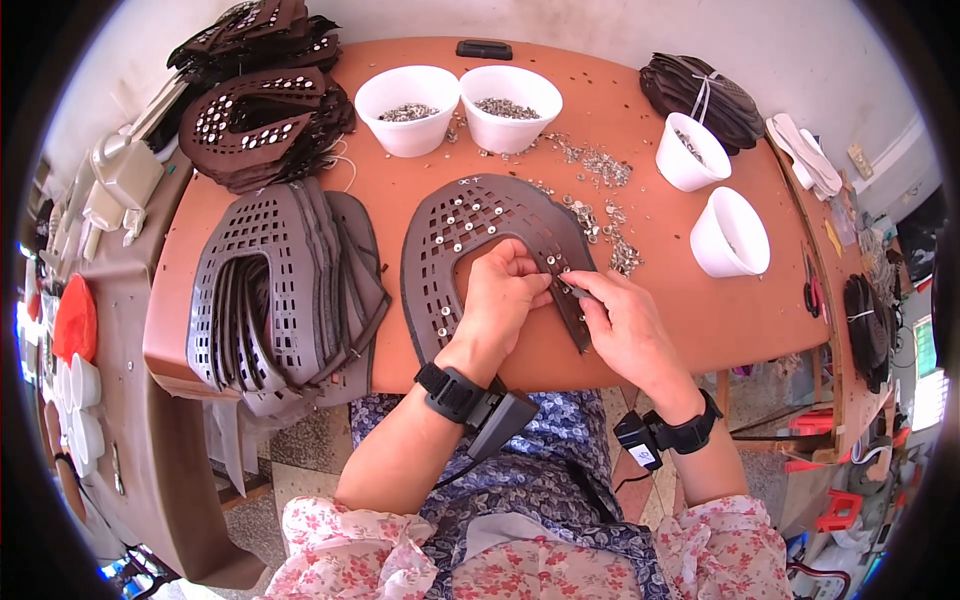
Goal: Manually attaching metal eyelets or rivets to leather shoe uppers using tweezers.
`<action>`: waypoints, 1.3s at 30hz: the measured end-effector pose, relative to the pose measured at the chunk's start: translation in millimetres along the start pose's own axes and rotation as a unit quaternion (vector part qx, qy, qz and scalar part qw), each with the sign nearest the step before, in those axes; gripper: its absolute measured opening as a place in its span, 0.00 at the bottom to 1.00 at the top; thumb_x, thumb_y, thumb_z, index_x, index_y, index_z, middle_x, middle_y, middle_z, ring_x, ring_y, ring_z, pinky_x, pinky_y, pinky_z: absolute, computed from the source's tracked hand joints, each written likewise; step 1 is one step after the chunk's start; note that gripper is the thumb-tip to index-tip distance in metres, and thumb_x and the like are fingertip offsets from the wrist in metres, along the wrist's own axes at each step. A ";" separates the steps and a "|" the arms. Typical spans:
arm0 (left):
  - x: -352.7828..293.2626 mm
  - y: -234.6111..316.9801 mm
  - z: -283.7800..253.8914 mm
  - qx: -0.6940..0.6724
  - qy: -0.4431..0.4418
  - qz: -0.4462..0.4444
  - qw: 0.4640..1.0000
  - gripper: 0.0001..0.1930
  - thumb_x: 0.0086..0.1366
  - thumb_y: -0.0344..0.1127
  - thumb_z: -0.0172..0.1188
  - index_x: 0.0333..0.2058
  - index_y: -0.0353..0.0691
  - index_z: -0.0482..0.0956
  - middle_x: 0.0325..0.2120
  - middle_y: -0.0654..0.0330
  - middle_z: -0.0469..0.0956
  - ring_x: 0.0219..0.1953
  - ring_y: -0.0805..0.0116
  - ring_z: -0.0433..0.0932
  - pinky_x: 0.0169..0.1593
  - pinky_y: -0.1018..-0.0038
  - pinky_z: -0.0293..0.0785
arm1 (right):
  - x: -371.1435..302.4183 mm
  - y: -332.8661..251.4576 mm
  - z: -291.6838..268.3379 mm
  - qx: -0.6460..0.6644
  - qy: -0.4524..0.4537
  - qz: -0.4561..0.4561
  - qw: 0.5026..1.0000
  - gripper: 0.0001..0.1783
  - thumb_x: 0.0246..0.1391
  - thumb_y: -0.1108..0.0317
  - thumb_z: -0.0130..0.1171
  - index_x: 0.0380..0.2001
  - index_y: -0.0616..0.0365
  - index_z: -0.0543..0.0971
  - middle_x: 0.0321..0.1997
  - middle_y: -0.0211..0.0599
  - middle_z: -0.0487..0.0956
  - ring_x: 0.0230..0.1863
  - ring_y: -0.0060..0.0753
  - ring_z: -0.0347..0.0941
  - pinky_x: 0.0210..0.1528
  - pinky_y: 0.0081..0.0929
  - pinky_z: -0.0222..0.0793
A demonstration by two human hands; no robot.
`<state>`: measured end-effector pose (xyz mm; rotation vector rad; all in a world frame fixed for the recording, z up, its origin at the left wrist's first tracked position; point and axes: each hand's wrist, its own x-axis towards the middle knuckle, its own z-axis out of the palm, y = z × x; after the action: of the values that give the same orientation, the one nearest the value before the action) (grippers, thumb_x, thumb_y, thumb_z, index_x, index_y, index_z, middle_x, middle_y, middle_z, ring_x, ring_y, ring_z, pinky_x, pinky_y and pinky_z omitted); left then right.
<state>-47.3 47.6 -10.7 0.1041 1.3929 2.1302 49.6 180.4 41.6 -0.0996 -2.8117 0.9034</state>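
A dark brown, U-shaped perforated piece (pixel 423 262) lies flat on the orange table in front of me, its curve pointing away. Round silvery studs (pixel 467 226) sit in some of its holes, with several along the right arm near my fingertips. My left hand (pixel 500 298) reaches across the inner opening, its fingers curled and pinching at the inner edge of that right arm. At the outer edge, my right hand (pixel 625 322) is closed, with thumb and index finger around a small dark object (pixel 581 292) whose kind I cannot make out.
Beside the work on the left stands a stack of similar pieces (pixel 225 260); studded ones (pixel 225 120) are piled behind it. White bowls (pixel 408 135) with small metal parts stand at the back, others (pixel 722 245) at the right. Loose metal parts (pixel 600 168) are scattered between. Red-handled scissors (pixel 811 290) lie far right.
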 end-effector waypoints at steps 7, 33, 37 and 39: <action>-2.6 3.3 3.5 0.002 0.008 0.001 1.000 0.10 0.60 0.17 0.54 0.39 0.36 0.71 0.34 0.59 0.78 0.36 0.69 0.80 0.40 0.76 0.80 | -0.4 -0.8 3.9 0.031 0.016 0.025 0.999 0.16 0.54 0.76 0.52 0.46 0.55 0.78 0.33 0.50 0.76 0.34 0.53 0.75 0.38 0.42 0.70; -4.9 -7.5 5.4 0.125 0.001 0.093 0.988 0.10 0.58 0.15 0.54 0.38 0.32 0.75 0.33 0.59 0.79 0.35 0.73 0.78 0.42 0.78 0.77 | 5.0 7.2 4.2 0.103 -0.006 0.074 0.992 0.08 0.53 0.77 0.55 0.37 0.66 0.75 0.35 0.55 0.80 0.38 0.55 0.78 0.39 0.41 0.73; -6.7 -1.0 5.9 0.057 -0.012 0.077 0.995 0.09 0.58 0.18 0.57 0.38 0.31 0.77 0.32 0.59 0.79 0.34 0.74 0.78 0.41 0.79 0.76 | 3.2 4.7 5.3 0.120 0.015 0.062 0.991 0.08 0.52 0.77 0.56 0.37 0.66 0.75 0.34 0.55 0.80 0.38 0.56 0.77 0.39 0.42 0.73; -5.5 -2.7 3.0 0.067 -0.025 0.056 0.996 0.06 0.59 0.20 0.58 0.36 0.30 0.79 0.30 0.60 0.79 0.32 0.75 0.77 0.39 0.81 0.76 | 1.8 5.9 8.8 0.103 0.037 0.038 0.993 0.08 0.52 0.77 0.57 0.36 0.66 0.74 0.33 0.54 0.80 0.37 0.56 0.78 0.39 0.42 0.73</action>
<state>-40.5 48.0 -10.3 0.2920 1.5328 2.1067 46.1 180.4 31.4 -0.2071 -2.6451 1.1766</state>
